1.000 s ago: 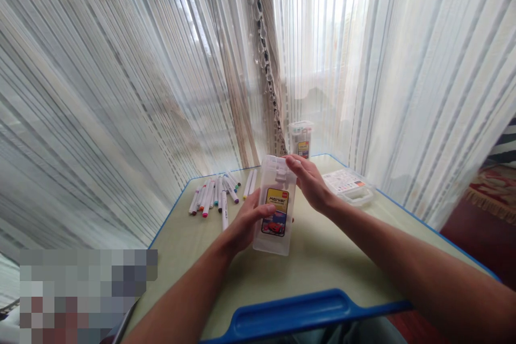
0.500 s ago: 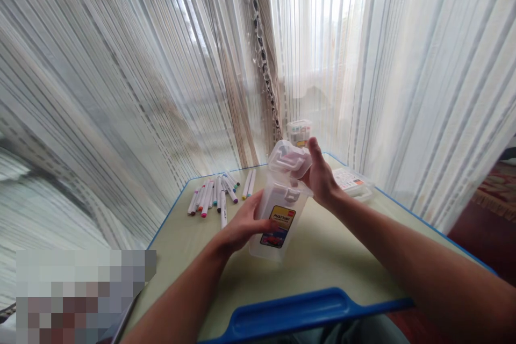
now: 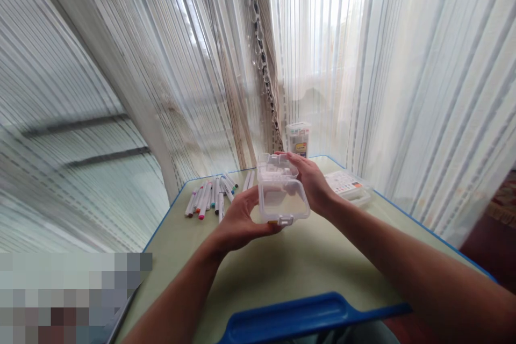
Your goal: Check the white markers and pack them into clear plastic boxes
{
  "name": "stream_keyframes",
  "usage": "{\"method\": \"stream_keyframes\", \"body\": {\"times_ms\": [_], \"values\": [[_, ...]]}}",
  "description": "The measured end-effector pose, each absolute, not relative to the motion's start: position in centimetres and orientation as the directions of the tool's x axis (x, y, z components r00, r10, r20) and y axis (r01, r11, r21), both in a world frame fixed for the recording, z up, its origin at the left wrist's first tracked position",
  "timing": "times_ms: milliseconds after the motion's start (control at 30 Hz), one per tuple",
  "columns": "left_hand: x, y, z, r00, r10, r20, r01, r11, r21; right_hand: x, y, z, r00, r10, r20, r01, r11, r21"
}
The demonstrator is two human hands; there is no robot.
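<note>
A clear plastic marker case [image 3: 305, 205] is held above the table with its mouth facing me and its hinged lid [image 3: 278, 166] swung back. I can see into it, and no markers show inside. My left hand [image 3: 239, 220] wraps its left side, thumb along the front near the latch. My right hand [image 3: 312, 180] grips the right side by the lid, fingers partly hidden behind it. Left of the case, several white markers [image 3: 205, 196] with coloured ends lie in a loose pile on the table.
The pale green table [image 3: 306, 269] has a blue rim and a blue tray ledge [image 3: 290, 314] at my side. A second marker case [image 3: 299, 140] stands upright at the back. A flat clear box [image 3: 349, 185] lies at the right. String curtains [image 3: 201, 64] hang behind the table.
The marker case has tipped so that its open mouth now faces me and its labelled front has turned downward. My right hand has shifted slightly down along the lid.
</note>
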State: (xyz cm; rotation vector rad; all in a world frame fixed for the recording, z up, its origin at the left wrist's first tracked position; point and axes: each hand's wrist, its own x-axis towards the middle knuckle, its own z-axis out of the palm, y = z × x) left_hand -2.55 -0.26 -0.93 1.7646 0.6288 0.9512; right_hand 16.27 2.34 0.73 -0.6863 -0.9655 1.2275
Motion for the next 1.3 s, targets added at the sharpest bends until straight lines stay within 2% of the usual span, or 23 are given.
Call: {"method": "stream_keyframes", "body": {"times_ms": [100, 200, 300, 467, 700, 900, 1033, 1100, 1300], "values": [[-2.6, 0.1, -1.3, 0.477, 0.778, 0.409, 0.081, -0.503, 0.861, 16.3, 2.4, 0.7, 0.048, 0.960, 0.276, -0.428, 0.270, -0.863], [-2.6, 0.4, -1.5, 0.405, 0.737, 0.541, 0.238, -0.656, 0.716, 16.3, 2.4, 0.6, 0.060, 0.945, 0.322, -0.392, 0.319, -0.863], [-2.4, 0.4, -1.9, 0.353, 0.715, 0.604, 0.326, -0.699, 0.637, 16.4, 2.5, 0.4, 0.076, 0.929, 0.362, -0.316, 0.367, -0.875], [-2.2, 0.3, -2.7, 0.246, 0.770, 0.588, 0.292, -0.637, 0.713, 16.3, 2.7, 0.0, 0.111, 0.898, 0.427, -0.201, 0.441, -0.875], [-2.6, 0.2, -2.8, 0.347, 0.741, 0.575, 0.272, -0.666, 0.695, 16.2, 2.4, -0.1, 0.052, 0.883, 0.467, -0.079, 0.470, -0.879], [-2.6, 0.1, -2.7, 0.321, 0.752, 0.576, 0.315, -0.658, 0.684, 16.0, 2.7, -0.2, 0.081, 0.921, 0.381, -0.200, 0.390, -0.899], [-2.4, 0.5, -2.6, 0.189, 0.790, 0.583, 0.262, -0.612, 0.746, 16.4, 3.6, -0.4, 0.195, 0.948, 0.251, -0.415, 0.312, -0.855], [-2.3, 0.7, -2.6, 0.125, 0.813, 0.568, 0.215, -0.581, 0.785, 16.7, 4.0, -0.6, 0.226, 0.948, 0.226, -0.453, 0.307, -0.837], [-2.0, 0.8, -2.7, 0.216, 0.835, 0.506, 0.089, -0.533, 0.841, 16.5, 4.3, -1.2, 0.247, 0.950, 0.191, -0.465, 0.289, -0.836]]}}
